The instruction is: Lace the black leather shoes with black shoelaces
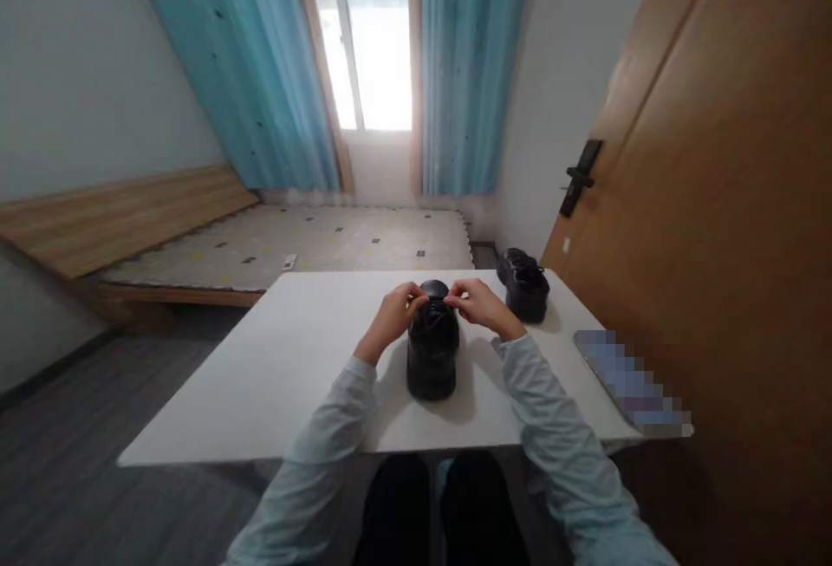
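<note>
A black lace-up shoe stands upright on the white table, its toe pointing away from me and its heel towards me. My left hand is at the left side of the lacing near the toe, thumb and fingers pinched together on the shoelace. From the right, my right hand pinches the shoelace at about the same height. The lace between the fingertips is thin and dark, so its exact path is hard to make out. A second black shoe with laces stands at the table's far right corner, apart from my hands.
The white table lies in front of my legs. On its right edge is a flat, pixelated object. Beyond it stands a bed with a small white item on it. A wooden door is close at the right.
</note>
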Demonstrator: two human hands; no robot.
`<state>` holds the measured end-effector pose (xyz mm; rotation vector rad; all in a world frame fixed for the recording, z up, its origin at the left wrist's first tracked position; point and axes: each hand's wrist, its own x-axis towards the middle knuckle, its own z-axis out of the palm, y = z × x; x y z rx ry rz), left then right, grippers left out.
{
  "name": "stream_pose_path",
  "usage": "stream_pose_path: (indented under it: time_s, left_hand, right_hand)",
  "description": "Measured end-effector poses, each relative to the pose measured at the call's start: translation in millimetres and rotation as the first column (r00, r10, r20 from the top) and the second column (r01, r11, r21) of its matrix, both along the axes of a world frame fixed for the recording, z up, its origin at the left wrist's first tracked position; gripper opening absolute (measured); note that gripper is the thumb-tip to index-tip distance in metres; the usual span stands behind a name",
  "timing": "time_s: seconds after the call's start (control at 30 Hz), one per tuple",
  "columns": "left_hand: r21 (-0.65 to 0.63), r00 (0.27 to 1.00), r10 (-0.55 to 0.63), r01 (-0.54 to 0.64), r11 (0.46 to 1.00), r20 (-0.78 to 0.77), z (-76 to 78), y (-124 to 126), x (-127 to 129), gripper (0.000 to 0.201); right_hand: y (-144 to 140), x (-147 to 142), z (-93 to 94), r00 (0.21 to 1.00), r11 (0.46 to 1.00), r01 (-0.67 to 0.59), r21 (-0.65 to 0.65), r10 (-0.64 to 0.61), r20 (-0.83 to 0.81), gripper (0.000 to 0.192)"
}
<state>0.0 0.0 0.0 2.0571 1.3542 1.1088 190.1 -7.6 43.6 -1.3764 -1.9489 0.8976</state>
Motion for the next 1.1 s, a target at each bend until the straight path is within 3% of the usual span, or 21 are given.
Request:
stream_pose_path:
  time_s: [0.2, 0.43, 0.8, 0.97, 1.1]
  left_hand:
    - [-0.013, 0.998, 0.059, -0.059, 0.998, 0.005, 0.4, -1.7, -0.5, 0.013]
    - [-0.173, 0.995, 0.057, -0.041, 0.984, 0.085, 1.1, -1.7, -8.5, 0.012]
    - [-0.369, 0.935, 0.197, -0.078, 0.926, 0.295, -2.0, -1.9, -9.3, 0.013]
    - [-0.330, 0.964, 0.128, -0.045, 0.943, 0.235, -3.2, -0.1, -10.6, 0.014]
    - [-0.195, 0.994, 0.063, -0.045, 0.980, 0.085, 1.7, -2.1, -8.1, 0.013]
  right_hand:
    - [7.3, 4.7, -14.0, 0.995, 0.995, 0.035, -0.093, -0.043, -0.085, 0.022]
    - [10.7, 13.3, -23.0, 0.958, 0.973, -0.034, -0.226, -0.033, -0.283, 0.020]
    - [15.6, 15.0, -29.8, 0.958, 0.971, 0.091, -0.221, -0.146, -0.247, 0.024]
    - [16.5, 17.1, -33.1, 0.979, 0.985, 0.076, -0.154, -0.104, -0.177, 0.019]
    - [17.4, 18.4, -32.6, 0.992, 0.996, 0.029, -0.081, -0.038, -0.118, 0.014]
